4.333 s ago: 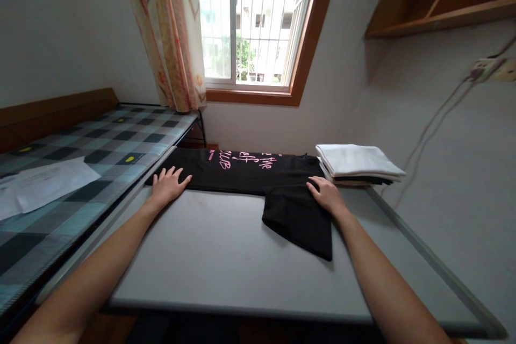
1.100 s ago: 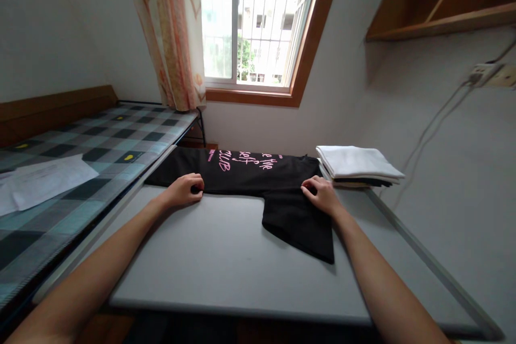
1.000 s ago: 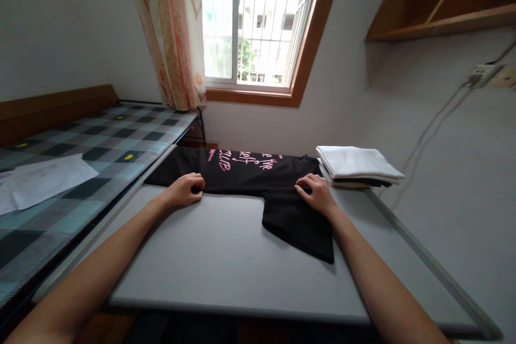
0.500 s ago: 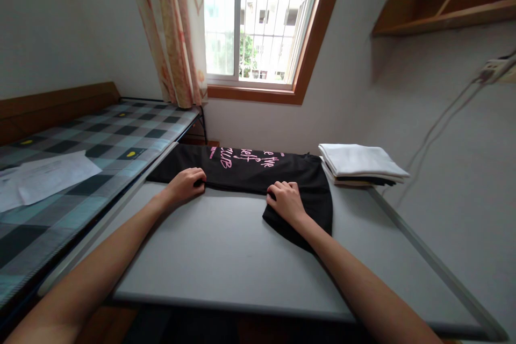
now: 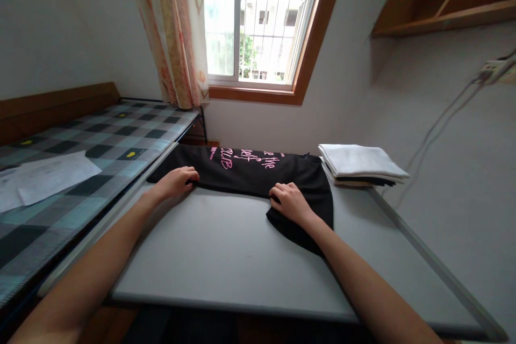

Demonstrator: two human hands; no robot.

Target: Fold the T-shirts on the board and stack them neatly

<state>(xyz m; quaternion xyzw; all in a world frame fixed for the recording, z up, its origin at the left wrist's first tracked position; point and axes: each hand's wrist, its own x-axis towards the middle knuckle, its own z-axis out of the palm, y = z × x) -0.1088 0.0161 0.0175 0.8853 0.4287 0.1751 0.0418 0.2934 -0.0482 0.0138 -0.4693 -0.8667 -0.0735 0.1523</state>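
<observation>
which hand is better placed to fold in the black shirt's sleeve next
Probably the right hand: it touches the black shirt at the base of the sleeve, while the left hand is farther along the shirt's edge.

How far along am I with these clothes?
The folded stack on the table looks done. In hand is the black shirt, lying in a narrow strip, its near edge at your left hand and right hand. Its sleeve sticks out toward you, so some folding seems left.

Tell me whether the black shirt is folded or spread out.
Partly folded: the black shirt lies as a narrow strip, its pink lettering cut off at the far edge, one sleeve sticking out nearer the person.
</observation>
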